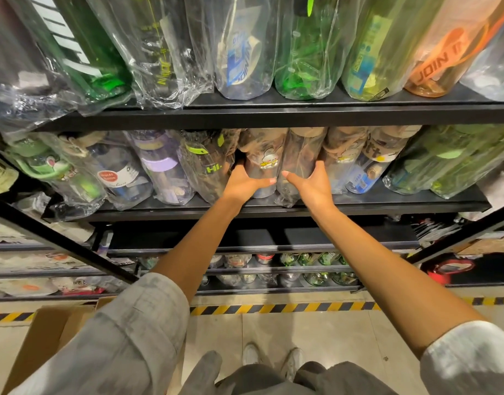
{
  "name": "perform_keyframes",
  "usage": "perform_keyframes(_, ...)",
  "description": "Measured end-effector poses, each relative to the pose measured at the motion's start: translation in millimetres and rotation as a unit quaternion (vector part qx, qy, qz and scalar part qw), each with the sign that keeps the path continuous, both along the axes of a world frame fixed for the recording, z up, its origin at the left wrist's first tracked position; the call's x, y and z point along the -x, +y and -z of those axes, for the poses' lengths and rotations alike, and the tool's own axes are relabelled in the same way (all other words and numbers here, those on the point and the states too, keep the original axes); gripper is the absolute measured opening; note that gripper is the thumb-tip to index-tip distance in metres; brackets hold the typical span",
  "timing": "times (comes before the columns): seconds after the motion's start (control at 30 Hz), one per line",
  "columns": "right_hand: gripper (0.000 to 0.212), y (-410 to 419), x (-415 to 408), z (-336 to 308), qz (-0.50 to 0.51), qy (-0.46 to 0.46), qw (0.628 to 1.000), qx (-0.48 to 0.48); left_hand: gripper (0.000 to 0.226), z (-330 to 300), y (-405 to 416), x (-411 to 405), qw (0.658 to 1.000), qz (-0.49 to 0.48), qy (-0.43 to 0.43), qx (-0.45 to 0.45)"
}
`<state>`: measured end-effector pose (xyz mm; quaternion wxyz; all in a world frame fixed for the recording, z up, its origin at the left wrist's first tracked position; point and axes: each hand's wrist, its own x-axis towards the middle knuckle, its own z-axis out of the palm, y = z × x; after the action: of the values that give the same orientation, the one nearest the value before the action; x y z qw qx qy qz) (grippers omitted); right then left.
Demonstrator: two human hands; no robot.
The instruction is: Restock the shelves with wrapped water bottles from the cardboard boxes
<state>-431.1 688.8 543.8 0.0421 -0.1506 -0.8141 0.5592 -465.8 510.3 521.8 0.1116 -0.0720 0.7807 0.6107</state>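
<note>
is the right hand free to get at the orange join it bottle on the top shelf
Probably yes: the right hand only rests open on a wrapped bottle one shelf down, and the orange bottle stands at the open shelf front, up and right.

Left hand's (243, 182) fingertips hidden behind rabbit-print bottle (262, 163); cardboard box (49, 334) cut by left sleeve (125, 337) and frame edge; lowest-shelf bottles (302, 269) too small to identify.

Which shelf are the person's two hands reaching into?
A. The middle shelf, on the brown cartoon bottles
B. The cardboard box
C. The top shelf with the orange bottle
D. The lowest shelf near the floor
A: the left hand and the right hand both rest on wrapped brown bottles standing on the middle shelf.
</note>
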Motion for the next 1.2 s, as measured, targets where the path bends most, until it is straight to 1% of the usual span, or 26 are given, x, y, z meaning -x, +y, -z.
perform_keyframes(0.03,0.062,-1,-2,2,0.002,0.001,1.0,-0.01,0.095,1,1,-3,1.0,-0.009,0.003,0.01)
perform_keyframes(0.07,0.065,-2,-5,2,0.003,0.002,1.0,-0.02,0.1,0,2,-6,1.0,-0.021,0.007,0.019)
perform_keyframes(0.17,0.087,-4,-16,3,0.015,0.003,0.999,-0.044,0.107,1,5,-21,0.998,-0.033,0.029,0.048)
perform_keyframes(0.23,0.092,-5,-29,1,0.039,0.016,0.998,-0.046,0.108,-3,6,-35,0.998,-0.028,0.035,0.052)
perform_keyframes(0.3,0.083,-6,-43,2,0.062,0.059,0.995,-0.042,0.102,-8,5,-52,0.998,-0.027,0.039,0.052)
perform_keyframes(0.37,0.067,-12,-60,5,0.058,0.105,0.992,-0.039,0.091,-11,1,-69,0.996,-0.044,0.05,0.063)
perform_keyframes(0.43,0.052,-23,-75,6,0.02,0.128,0.991,-0.025,0.075,-14,-7,-92,0.992,-0.075,0.065,0.072)
perform_keyframes(0.5,0.04,-36,-84,3,-0.03,0.13,0.991,0.001,0.058,-14,-17,-113,0.988,-0.11,0.074,0.077)
perform_keyframes(0.57,0.036,-52,-88,-3,-0.083,0.115,0.99,0.014,0.046,-13,-31,-132,0.983,-0.148,0.069,0.082)
perform_keyframes(0.6,0.039,-59,-87,-4,-0.102,0.106,0.989,0.012,0.043,-13,-37,-138,0.982,-0.161,0.062,0.083)
perform_keyframes(0.67,0.052,-77,-87,-6,-0.147,0.084,0.985,0.014,0.042,-16,-55,-152,0.978,-0.186,0.046,0.08)
perform_keyframes(0.73,0.068,-95,-86,-9,-0.181,0.065,0.981,0.012,0.046,-19,-74,-160,0.975,-0.206,0.043,0.075)
perform_keyframes(0.8,0.079,-112,-81,-11,-0.19,0.051,0.98,0.013,0.054,-19,-95,-159,0.97,-0.227,0.043,0.079)
perform_keyframes(0.93,0.098,-139,-62,-13,-0.176,0.05,0.983,0.027,0.066,-23,-130,-132,0.964,-0.239,0.059,0.101)
perform_keyframes(1.03,0.1,-156,-46,-14,-0.158,0.049,0.986,0.008,0.091,-21,-151,-102,0.966,-0.234,0.059,0.097)
perform_keyframes(1.07,0.101,-162,-41,-14,-0.147,0.048,0.988,0.0,0.096,-21,-157,-93,0.967,-0.227,0.057,0.097)
perform_keyframes(1.2,0.109,-179,-30,-8,-0.091,0.045,0.995,-0.008,0.099,-19,-173,-65,0.974,-0.189,0.052,0.11)
